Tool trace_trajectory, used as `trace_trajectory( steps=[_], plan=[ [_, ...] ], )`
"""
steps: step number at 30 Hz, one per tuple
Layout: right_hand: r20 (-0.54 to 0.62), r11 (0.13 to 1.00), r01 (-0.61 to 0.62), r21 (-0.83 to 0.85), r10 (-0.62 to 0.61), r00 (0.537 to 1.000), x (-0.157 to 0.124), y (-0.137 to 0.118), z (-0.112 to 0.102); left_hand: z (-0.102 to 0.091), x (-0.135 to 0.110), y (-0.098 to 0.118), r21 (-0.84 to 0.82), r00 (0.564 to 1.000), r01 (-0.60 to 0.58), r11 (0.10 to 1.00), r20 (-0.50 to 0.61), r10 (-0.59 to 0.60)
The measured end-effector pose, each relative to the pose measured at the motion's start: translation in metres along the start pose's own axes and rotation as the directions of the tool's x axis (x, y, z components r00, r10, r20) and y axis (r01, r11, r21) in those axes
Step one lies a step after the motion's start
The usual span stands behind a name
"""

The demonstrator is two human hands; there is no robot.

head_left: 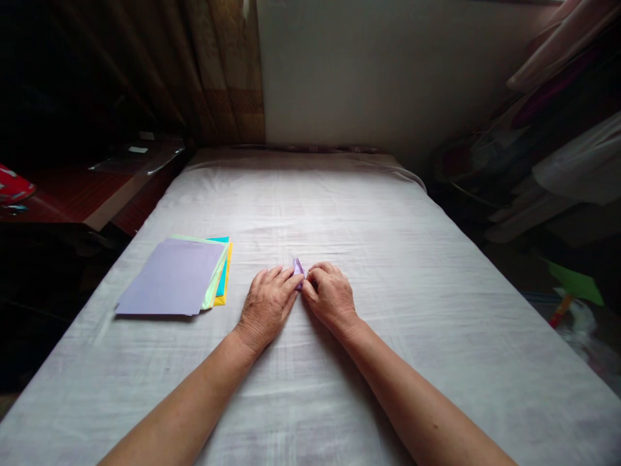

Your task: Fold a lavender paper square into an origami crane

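Note:
A small folded piece of purple paper (297, 265) lies on the bed's pale sheet, mostly covered by my fingers. My left hand (270, 299) rests over its left side, with the thumb pressing the paper and the fingers held close together. From the right, my right hand (330, 292) pinches the paper's edge between thumb and curled fingers. The two thumbs nearly meet at the paper. Its full folded shape is hidden.
Left of my hands lies a stack of coloured paper sheets (167, 277), purple on top. Beyond the bed's left side stands a reddish wooden table (72, 194) with a clear plastic sleeve (155, 155). Clothes (582, 162) hang at the right.

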State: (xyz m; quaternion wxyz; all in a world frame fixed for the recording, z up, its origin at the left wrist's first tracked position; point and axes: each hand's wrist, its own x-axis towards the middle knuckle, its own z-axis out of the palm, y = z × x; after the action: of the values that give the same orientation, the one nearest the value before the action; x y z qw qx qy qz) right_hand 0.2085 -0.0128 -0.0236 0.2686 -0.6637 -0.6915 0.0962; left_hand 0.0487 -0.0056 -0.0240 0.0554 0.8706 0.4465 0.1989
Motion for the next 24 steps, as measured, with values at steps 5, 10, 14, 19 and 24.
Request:
trace_trajectory(
  steps=[5, 10, 14, 19, 24],
  plan=[
    [-0.010, 1.000, -0.003, 0.002, 0.003, 1.000, 0.0003, -0.0003, -0.0004, 0.0002, -0.0002, -0.0003, 0.030, 1.000, -0.011, 1.000, 0.004, 0.011],
    [0.000, 1.000, -0.020, -0.020, 0.020, 1.000, -0.0002, -0.0008, -0.0004, 0.0004, -0.0006, -0.0005, 0.075, 1.000, -0.024, 0.997, 0.006, 0.023],
    [-0.023, 0.999, -0.018, -0.034, 0.017, 1.000, -0.0010, -0.0003, 0.0007, 0.0005, -0.0001, -0.0001, 0.084, 1.000, -0.019, 0.996, 0.019, 0.017],
    [-0.007, 0.999, 0.025, -0.025, -0.025, 1.000, -0.0018, 0.0016, 0.0006, -0.0007, 0.0000, -0.0002, 0.076, 0.998, 0.006, 0.997, 0.064, -0.011],
    [0.005, 0.998, 0.048, -0.036, -0.048, 0.999, -0.0016, 0.0026, -0.0002, -0.0017, 0.0036, -0.0061, 0.008, 0.994, 0.062, 0.998, 0.085, -0.062]
  ],
)
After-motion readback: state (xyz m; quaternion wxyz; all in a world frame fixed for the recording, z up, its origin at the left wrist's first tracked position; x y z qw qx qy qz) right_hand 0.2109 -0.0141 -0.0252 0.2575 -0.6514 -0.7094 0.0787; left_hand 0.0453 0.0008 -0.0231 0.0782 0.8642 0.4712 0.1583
